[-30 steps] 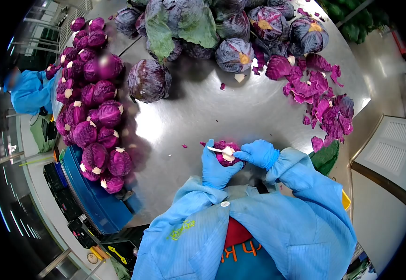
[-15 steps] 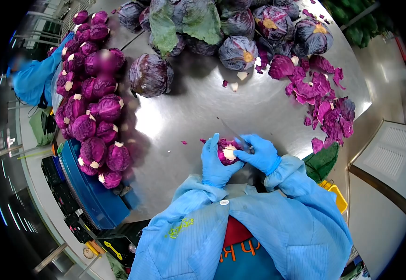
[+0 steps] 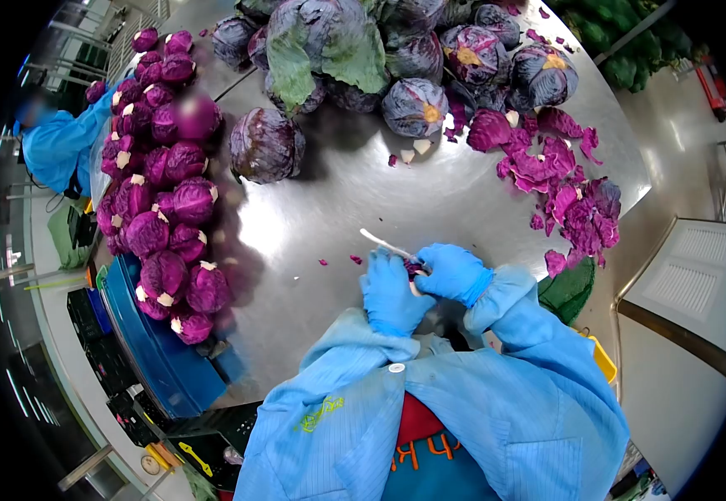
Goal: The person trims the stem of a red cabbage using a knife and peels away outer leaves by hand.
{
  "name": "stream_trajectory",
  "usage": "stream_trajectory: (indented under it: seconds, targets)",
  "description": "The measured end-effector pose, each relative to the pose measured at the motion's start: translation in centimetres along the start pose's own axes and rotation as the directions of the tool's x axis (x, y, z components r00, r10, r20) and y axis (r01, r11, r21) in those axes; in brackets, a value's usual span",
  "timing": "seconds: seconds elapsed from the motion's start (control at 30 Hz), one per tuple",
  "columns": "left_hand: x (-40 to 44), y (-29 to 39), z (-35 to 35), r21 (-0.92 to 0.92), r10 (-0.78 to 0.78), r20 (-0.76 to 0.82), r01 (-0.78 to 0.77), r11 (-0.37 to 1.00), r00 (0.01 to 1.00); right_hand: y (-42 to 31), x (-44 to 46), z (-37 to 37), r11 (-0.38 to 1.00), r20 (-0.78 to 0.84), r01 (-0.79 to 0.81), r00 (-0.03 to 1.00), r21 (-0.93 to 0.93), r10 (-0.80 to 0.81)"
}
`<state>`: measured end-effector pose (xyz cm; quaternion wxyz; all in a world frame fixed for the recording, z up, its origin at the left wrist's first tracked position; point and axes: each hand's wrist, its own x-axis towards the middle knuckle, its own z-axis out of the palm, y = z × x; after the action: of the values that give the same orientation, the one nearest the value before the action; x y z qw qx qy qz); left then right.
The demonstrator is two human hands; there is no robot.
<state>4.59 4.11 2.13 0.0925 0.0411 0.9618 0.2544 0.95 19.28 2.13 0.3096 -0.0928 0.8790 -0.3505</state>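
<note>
Across the shiny steel table (image 3: 321, 200), work part done

From my head camera, my blue-gloved left hand (image 3: 395, 296) is curled around a small purple cabbage (image 3: 414, 269), mostly hidden between my hands near the table edge before me. My blue-gloved right hand (image 3: 453, 274) is clenched on a knife with a slim, pale blade (image 3: 386, 242), its tip beyond my left fingers.

I judge the work well under way. Piled at left are glossy, bare purple heads (image 3: 148, 235), many showing pale cut stems. Along the far side lie dull, dark purple heads with outer leaves (image 3: 414, 107), 1 of them apart from the rest; these look unstripped. How much remains on the cabbage I hold, I cannot tell.

Glare whitens the steel. At right sits a heap of crumpled magenta leaf scraps (image 3: 584, 221); 2 pale chips (image 3: 422, 146) lie near the far heads. Around the table are a blue plastic bin (image 3: 163, 346), a co-worker in a blue coat (image 3: 58, 154) and a white louvred panel (image 3: 697, 259).
</note>
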Motion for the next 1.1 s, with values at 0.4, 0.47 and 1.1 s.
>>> stream_trajectory:
  seconds: [0.4, 0.47, 1.1]
  targets:
    - [-2.4, -5.5, -0.7, -0.334, 0.038, -0.038, -0.048, 0.941, 0.999, 12.9, -1.5, 0.2, 0.925, -0.562, -0.343, 0.737, 0.165, 0.374]
    - [-3.3, -5.6, -1.2, -0.375, 0.023, 0.021, -0.014, 0.927, 1.000, 13.5, -3.6, -2.6, 0.945, -0.704, -0.322, 0.686, -0.065, 0.185]
    - [-8.4, -11.0, -0.9, -0.714, -0.285, 0.678, 0.515, -0.475, 0.677, -0.4, -0.2, 9.2, 0.424, 0.249, -0.259, 0.965, 0.868, 0.078]
